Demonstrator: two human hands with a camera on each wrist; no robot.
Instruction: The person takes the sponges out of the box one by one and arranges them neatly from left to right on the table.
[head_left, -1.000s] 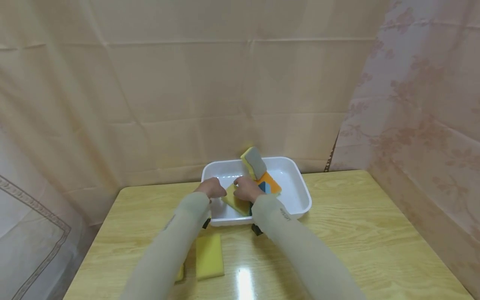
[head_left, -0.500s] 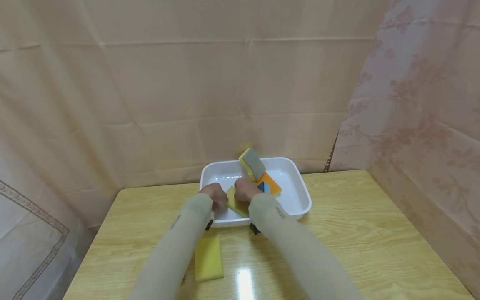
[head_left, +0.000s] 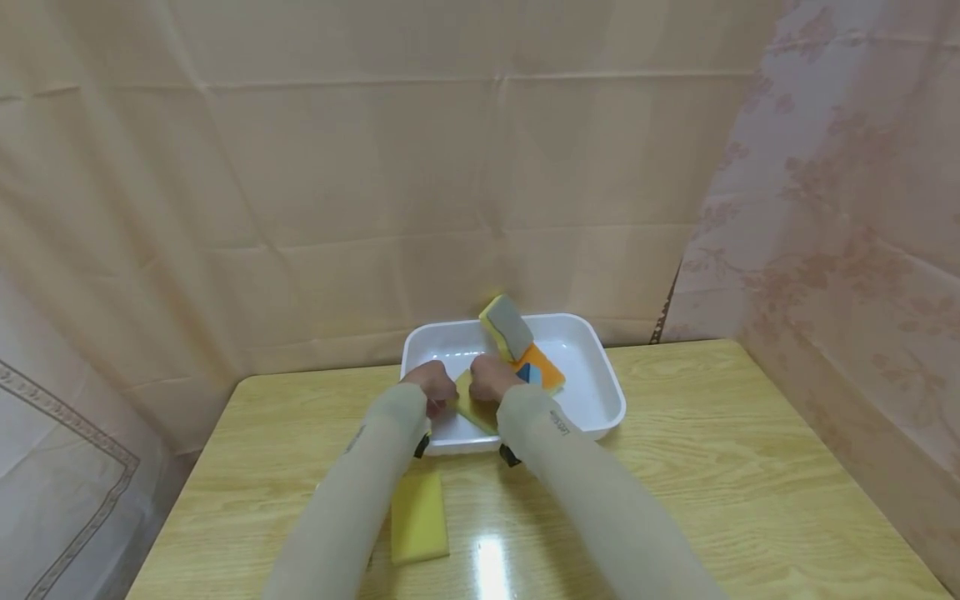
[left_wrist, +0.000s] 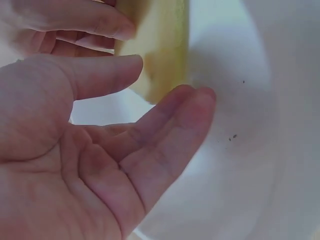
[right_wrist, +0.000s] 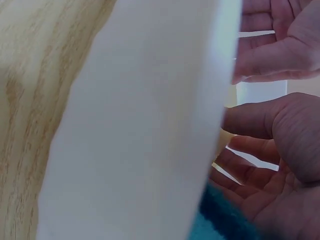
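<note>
In the head view, a pale yellow sponge [head_left: 474, 410] is in the white tray [head_left: 611, 392], between my hands. My right hand [head_left: 491, 379] holds it; the left wrist view shows the fingertips of that hand on the face of the sponge [left_wrist: 155, 45]. My left hand [head_left: 431, 385] is at its near left end, with thumb and fingers apart and fairly straight. Whether the left fingertips touch the sponge is unclear. Below my right hand, the right wrist view has a teal fuzzy surface [right_wrist: 225, 217] inside the tray rim.
A grey-and-yellow sponge [head_left: 510, 325] leans over the tray's back rim. Beside it lie an orange sponge [head_left: 551, 375] and a blue one [head_left: 528, 374]. A yellow sponge [head_left: 418, 517] lies on the wooden table [head_left: 750, 483] before the tray. A curtain [head_left: 360, 208] hangs behind.
My left hand has shifted slightly right and nearer, toward the yellow sponge. My right hand stays almost in place. My left forearm now covers the second yellow piece on the table.
</note>
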